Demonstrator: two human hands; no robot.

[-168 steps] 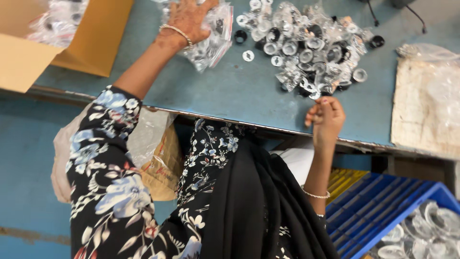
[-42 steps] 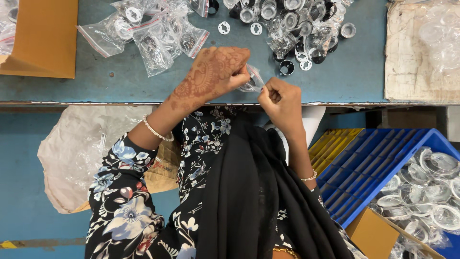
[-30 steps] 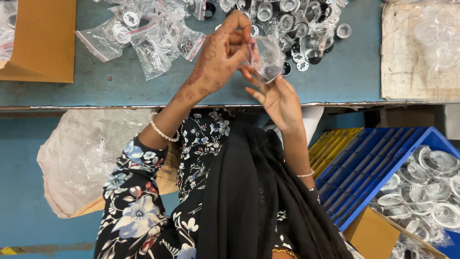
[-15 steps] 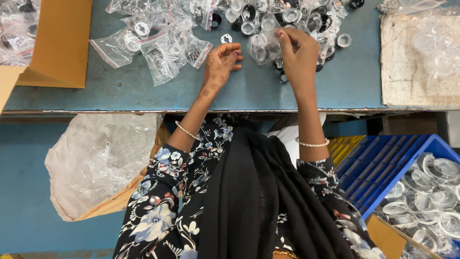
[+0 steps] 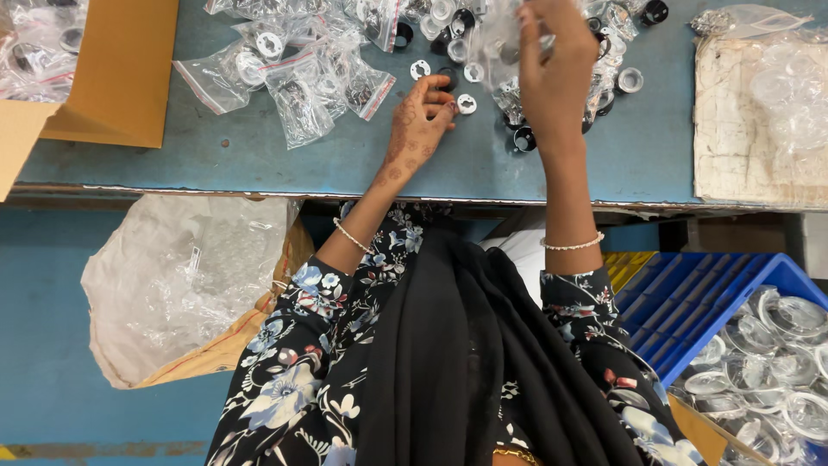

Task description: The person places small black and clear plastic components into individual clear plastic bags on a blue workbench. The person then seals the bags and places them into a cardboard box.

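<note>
The blue surface (image 5: 259, 155) carries clear bags (image 5: 297, 78) of small parts, loose round caps (image 5: 466, 103), a cardboard flap (image 5: 112, 69) at left, and a plastic-covered sheet (image 5: 759, 121) at right.

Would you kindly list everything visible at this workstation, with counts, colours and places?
Table: one, blue-grey, across the top.
Small round parts: many, white and black, loose at the table's top centre.
Clear bags: several, holding parts, top left of centre.
Cardboard box: one, brown, top left.
Large plastic sack: one, whitish, below the table's left edge.
Blue crate: one, lower right, holding clear round lids.
Left hand: fingertips at a white part.
Right hand: raised, gripping a clear bag.
</note>
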